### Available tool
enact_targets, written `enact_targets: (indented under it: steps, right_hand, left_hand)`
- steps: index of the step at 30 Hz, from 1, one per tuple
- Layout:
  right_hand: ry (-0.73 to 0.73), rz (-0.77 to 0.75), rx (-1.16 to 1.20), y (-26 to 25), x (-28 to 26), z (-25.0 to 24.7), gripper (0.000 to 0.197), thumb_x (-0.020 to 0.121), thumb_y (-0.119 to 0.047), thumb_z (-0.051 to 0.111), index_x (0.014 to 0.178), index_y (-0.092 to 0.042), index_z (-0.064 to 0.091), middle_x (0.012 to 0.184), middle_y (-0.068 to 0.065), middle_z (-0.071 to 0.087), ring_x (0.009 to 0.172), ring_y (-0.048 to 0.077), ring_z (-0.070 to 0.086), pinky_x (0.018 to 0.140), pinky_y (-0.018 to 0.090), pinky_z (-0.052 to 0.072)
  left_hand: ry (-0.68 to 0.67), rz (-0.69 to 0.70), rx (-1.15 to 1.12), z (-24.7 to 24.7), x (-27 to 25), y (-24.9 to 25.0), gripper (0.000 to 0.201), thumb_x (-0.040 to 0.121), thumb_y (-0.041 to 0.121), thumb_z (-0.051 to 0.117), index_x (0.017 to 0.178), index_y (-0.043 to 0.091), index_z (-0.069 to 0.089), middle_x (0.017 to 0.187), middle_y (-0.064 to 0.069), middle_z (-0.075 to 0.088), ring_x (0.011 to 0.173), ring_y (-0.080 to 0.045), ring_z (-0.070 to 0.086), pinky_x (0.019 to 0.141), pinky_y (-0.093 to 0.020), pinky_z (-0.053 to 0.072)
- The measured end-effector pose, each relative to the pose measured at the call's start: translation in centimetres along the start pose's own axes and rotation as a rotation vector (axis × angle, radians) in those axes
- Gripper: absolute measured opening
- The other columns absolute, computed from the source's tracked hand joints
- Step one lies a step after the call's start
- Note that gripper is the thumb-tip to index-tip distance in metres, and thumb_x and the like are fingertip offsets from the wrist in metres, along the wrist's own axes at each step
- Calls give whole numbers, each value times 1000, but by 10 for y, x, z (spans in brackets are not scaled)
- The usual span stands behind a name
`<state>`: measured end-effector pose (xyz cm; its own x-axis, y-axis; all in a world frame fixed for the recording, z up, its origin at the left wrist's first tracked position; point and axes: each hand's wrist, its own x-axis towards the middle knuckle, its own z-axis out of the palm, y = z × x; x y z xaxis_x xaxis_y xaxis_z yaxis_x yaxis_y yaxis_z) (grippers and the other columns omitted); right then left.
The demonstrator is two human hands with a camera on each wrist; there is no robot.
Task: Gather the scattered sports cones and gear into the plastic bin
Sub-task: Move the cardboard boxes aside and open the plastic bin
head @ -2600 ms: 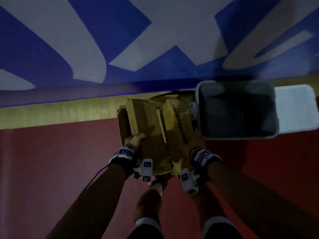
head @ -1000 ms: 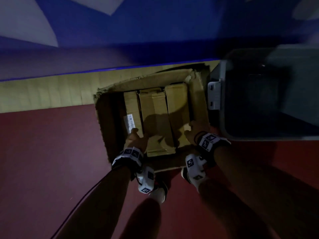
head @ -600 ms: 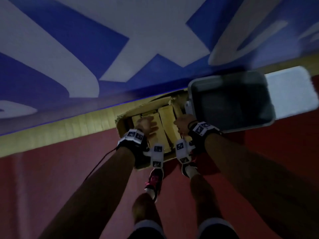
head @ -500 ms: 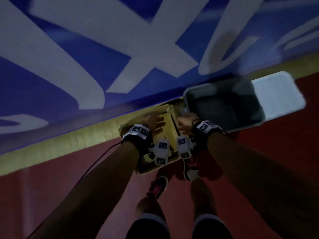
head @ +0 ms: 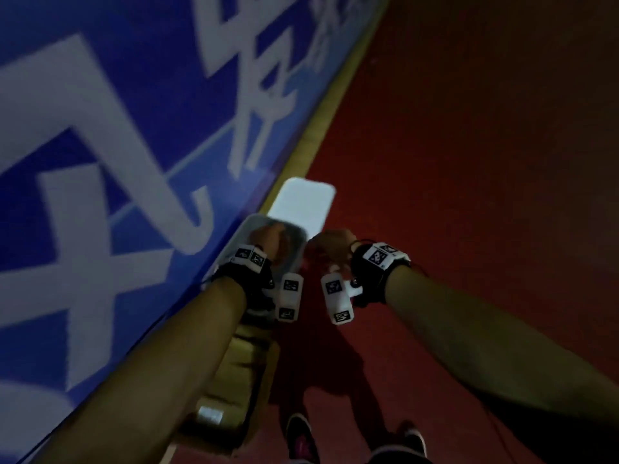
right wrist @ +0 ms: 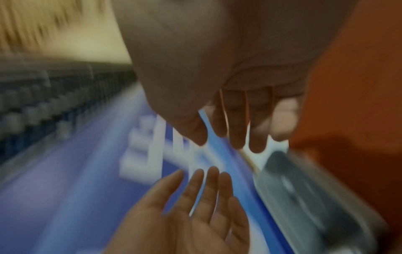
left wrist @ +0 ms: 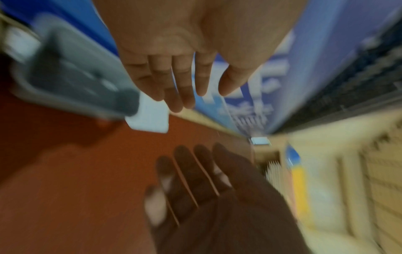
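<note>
Both hands are empty: the left hand [head: 268, 241] hangs over the translucent grey plastic bin [head: 241, 236] with its fingers [left wrist: 180, 89] straight and close together, and the right hand [head: 331, 246] hovers just right of the bin over the red floor, fingers [right wrist: 234, 130] loosely bent and slightly spread, pinching nothing. The bin stands on the floor against the blue wall banner with white lettering [head: 117, 128], its flat white lid [head: 304, 204] lying on the floor at its far side. No cones or other gear show in any view, so the main risk, as I judge it, is wasted effort: with both wrist views smeared by motion and the hall dim, the person may reach or step before anything is located, and what lies inside the bin cannot be told from these blurred frames. A second risk is underfoot: the open brown cardboard box with cartons inside [head: 234, 380] sits near the person on the left, tight between the bin and the dark shoes [head: 301, 440], and a careless turn could clip it or shove the bin along the wall. The loose lid could likewise be trodden on or kicked. The yellow strip of floor [head: 321, 128] along the banner runs far ahead, and the red floor [head: 469, 162] to the right shows no gear.
</note>
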<state>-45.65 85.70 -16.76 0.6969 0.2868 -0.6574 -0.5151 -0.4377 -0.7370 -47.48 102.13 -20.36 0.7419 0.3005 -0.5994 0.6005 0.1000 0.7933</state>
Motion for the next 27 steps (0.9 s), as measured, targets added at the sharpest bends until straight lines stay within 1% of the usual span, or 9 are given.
enact_targets:
  steps: [3,6,10,12,14,16,21,24,27]
  right_hand:
    - [279,-90,183,39,-46,-99,16,88,-18,59,77,-9,65,76,14,66,70,29,60,65,40,46]
    - [419,-130,345,84,-106,-192,13,92,-15,58,84,-7,64,79,15,63,68,28,58,60,34,44]
    - [639,-167,478,177,-205,-323,11,92,-15,61,82,-11,63,81,11,67,71,28,65,66,35,51]
    - [738,-164,567,225,-252,-375,9,91,-14,61,85,-7,62,78,10,66,70,28,65,67,36,51]
    - [865,-158,713,286,-307,-428,15,90,-12,58,78,-4,60,75,11,65,71,30,65,72,40,52]
    - [938,-163,785,325,-349,-464,15,90,-13,58,77,-7,60,74,10,67,73,30,66,77,43,52]
    - [1098,-134,958,419,-425,-532,8,90,-15,58,88,-9,63,72,7,66,65,26,65,68,35,49]
    - [1162,-106,1071,470,-451,-563,13,89,-12,55,77,-9,58,67,8,58,58,23,55,60,30,42]
    - [1240,-75,1206,516,-464,-593,16,89,-11,54,73,-8,56,64,8,55,56,23,51,60,31,40]
  left_hand:
    - [-193,61,41,124,-42,28,23,95,28,50,93,9,62,95,-11,63,72,-25,59,63,-32,43]
    - [-351,99,124,240,-96,35,25,100,29,43,114,14,58,113,-6,60,98,-25,60,71,-33,42]
    - [-431,219,225,412,-181,20,20,98,24,48,112,14,58,103,-5,64,84,-20,61,63,-27,40]
    - [-538,235,250,486,-225,5,17,97,23,49,109,16,58,93,-2,64,78,-17,61,61,-26,40]
    - [-651,231,293,570,-279,-22,14,96,24,50,105,18,59,87,1,64,73,-15,62,60,-26,41]
    - [-740,240,315,623,-321,-41,12,94,24,52,102,19,60,87,1,66,74,-15,63,62,-27,43]
    - [-922,282,435,737,-401,-76,6,94,22,55,96,21,60,84,1,66,72,-16,64,61,-27,44]
    - [-970,289,511,797,-424,-95,7,94,22,54,95,20,61,83,1,65,71,-16,64,60,-26,44]
    - [-1015,288,589,853,-435,-116,6,94,21,54,93,20,60,82,1,65,70,-15,63,60,-26,42]
